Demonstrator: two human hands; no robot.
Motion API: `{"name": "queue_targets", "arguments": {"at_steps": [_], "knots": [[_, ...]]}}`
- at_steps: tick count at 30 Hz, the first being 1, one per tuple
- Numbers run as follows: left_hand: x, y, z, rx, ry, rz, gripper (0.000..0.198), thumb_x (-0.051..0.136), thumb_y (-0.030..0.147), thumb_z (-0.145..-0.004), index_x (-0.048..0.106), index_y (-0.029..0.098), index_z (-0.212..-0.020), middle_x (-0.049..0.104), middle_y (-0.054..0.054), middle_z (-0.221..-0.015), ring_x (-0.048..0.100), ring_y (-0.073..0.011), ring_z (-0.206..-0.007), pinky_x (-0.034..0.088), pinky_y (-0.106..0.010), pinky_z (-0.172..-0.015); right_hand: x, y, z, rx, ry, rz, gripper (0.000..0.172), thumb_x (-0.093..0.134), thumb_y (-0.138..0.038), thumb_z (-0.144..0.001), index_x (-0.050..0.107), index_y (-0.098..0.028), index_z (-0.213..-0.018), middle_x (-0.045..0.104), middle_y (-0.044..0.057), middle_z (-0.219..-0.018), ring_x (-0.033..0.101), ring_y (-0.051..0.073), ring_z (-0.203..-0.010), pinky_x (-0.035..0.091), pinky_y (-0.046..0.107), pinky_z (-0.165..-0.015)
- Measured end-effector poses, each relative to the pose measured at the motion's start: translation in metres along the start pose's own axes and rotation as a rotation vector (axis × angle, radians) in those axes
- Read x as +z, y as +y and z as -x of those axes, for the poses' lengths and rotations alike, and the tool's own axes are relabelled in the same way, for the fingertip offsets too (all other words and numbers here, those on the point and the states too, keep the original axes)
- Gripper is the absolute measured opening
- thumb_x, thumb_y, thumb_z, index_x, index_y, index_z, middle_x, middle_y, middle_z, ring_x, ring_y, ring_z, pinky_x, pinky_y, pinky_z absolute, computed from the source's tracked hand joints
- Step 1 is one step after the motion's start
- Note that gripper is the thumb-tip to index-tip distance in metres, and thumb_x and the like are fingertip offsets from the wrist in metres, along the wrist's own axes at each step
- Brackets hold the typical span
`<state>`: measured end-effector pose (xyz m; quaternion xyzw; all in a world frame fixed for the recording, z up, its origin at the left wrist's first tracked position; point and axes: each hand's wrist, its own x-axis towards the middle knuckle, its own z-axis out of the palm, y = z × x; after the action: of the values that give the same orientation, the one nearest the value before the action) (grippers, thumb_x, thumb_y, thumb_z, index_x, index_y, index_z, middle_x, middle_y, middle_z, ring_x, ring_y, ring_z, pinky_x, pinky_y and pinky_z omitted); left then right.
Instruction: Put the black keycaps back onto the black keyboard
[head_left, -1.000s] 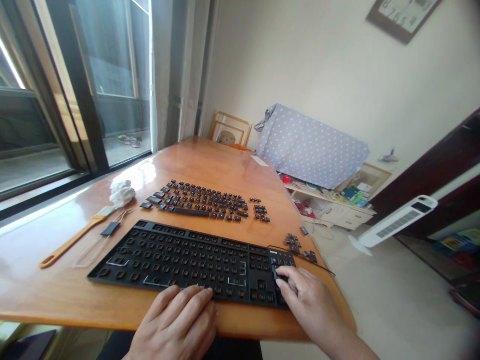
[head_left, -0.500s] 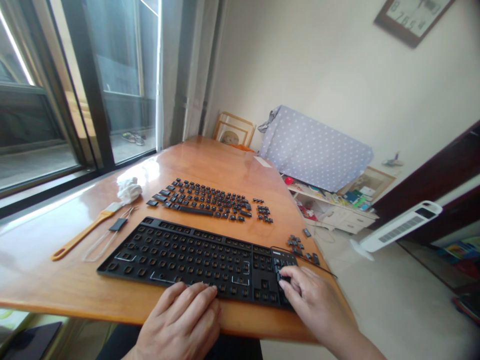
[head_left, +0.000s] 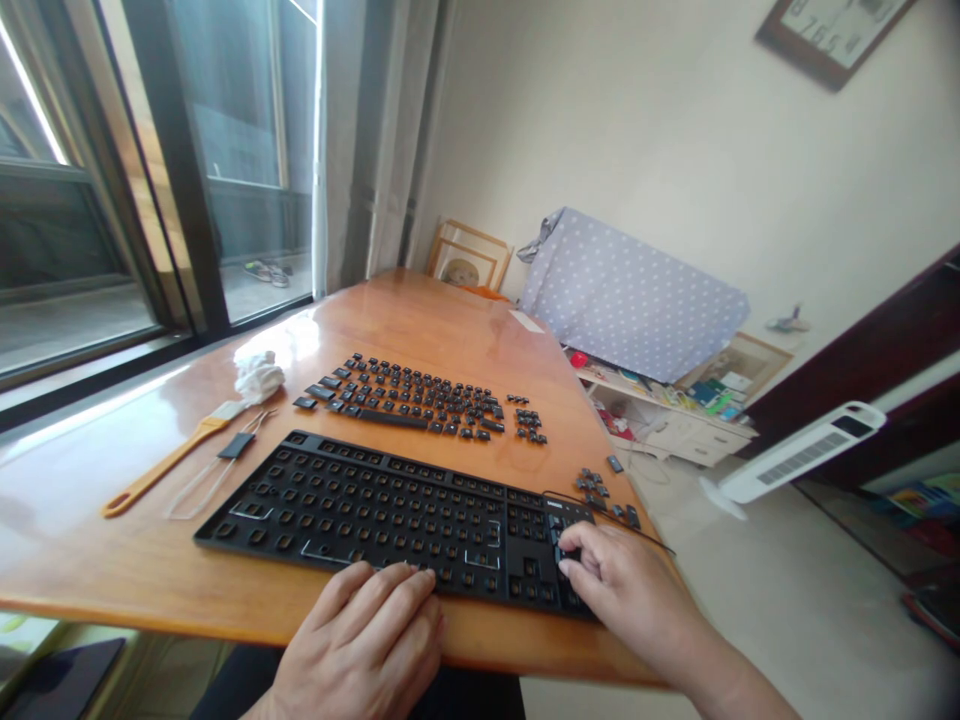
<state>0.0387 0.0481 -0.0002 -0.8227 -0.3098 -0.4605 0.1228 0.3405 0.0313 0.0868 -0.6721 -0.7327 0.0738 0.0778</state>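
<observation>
A black keyboard base (head_left: 360, 505) with its keycaps removed lies on the wooden table (head_left: 450, 330). My left hand (head_left: 364, 640) rests flat on the table's near edge, fingertips touching the keyboard's front rim, fingers stretched out. My right hand (head_left: 630, 590) is at the keyboard's right end, fingers curled and pinched over the number pad area; what they grip is too small to name. Rows of loose black keycaps (head_left: 412, 395) lie behind the keyboard, with a smaller group of keycaps (head_left: 600, 490) near the right table edge.
An orange-handled brush (head_left: 161, 465), a wire keycap puller (head_left: 217, 465) and a crumpled white cloth (head_left: 259, 375) lie left of the keyboard. A window is on the left. A dotted cloth cover (head_left: 630, 295), a low shelf and a white fan (head_left: 795, 455) stand beyond the table's right edge.
My right hand has crept slightly right and closer along the keyboard's right end. The view shifted a little; my left hand has stayed on the front edge.
</observation>
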Motion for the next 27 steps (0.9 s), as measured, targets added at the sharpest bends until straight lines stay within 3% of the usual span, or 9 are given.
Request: {"name": "queue_targets", "arguments": {"at_steps": [7,20,27], "knots": [[-0.001,0.000,0.000,0.003,-0.006,-0.010,0.016,0.059,0.028,-0.095,0.074,0.023,-0.094,0.075,0.000,-0.108,0.063,-0.0169,-0.105,0.032,-0.038,-0.112,-0.003,0.003,-0.006,0.004,-0.038,-0.041,0.013,0.058,-0.027,-0.090,0.069,-0.024,-0.096,0.064,-0.002,-0.074,0.061,0.017,-0.073,0.038,0.027,-0.067],[-0.004,0.002,-0.004,-0.008,-0.006,-0.024,0.015,0.059,0.026,-0.094,0.073,0.024,-0.093,0.074,0.000,-0.107,0.064,-0.0163,-0.102,0.035,-0.037,-0.110,0.002,0.001,-0.006,-0.007,0.004,-0.047,0.014,0.057,-0.026,-0.089,0.070,-0.024,-0.091,0.067,-0.001,-0.075,0.064,0.017,-0.073,0.041,0.026,-0.064],[0.000,0.001,0.000,0.002,-0.002,-0.001,0.015,0.059,0.027,-0.095,0.073,0.024,-0.093,0.075,-0.001,-0.108,0.065,-0.0168,-0.103,0.033,-0.038,-0.111,0.005,0.008,0.004,-0.008,0.066,-0.096,0.023,0.051,-0.028,-0.094,0.073,-0.025,-0.098,0.071,0.001,-0.082,0.067,0.018,-0.077,0.046,0.029,-0.069]]}}
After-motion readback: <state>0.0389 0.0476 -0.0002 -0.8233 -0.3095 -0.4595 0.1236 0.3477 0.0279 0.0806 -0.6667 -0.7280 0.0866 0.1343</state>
